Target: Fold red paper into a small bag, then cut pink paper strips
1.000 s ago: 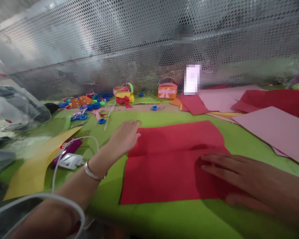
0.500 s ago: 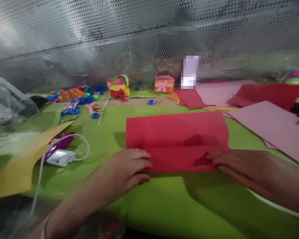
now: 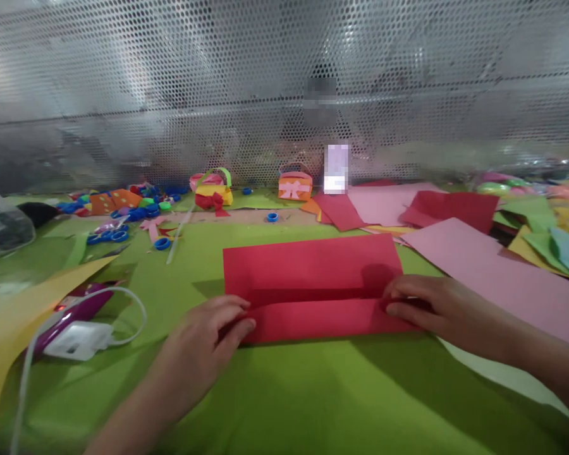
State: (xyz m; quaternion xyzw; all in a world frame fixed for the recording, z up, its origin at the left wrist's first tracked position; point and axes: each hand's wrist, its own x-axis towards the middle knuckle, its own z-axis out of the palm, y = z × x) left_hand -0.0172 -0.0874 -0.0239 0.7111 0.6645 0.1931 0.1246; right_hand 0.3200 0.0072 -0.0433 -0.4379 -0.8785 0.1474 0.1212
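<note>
A sheet of red paper (image 3: 308, 265) lies on the green tabletop in front of me, its near part folded up into a flap with a crease along the front. My left hand (image 3: 222, 322) pinches the flap's left end between thumb and fingers. At the right end, my right hand (image 3: 417, 303) grips the flap the same way, thumb below and fingers above. The upper edge of the flap stands a little off the sheet behind it, with a dark gap between them.
Pink sheets (image 3: 493, 278) spread on the right. At left are yellow paper (image 3: 4, 354), a purple power strip (image 3: 80, 306) and a white charger (image 3: 78, 340). Small paper baskets, an orange one (image 3: 294, 188) and a yellow one (image 3: 213, 194), stand before a perforated metal panel (image 3: 246, 76).
Both hands have shifted from lying at the flap's ends to pinching it. The flap's edge has lifted off the sheet. The camera view has tilted upward.
</note>
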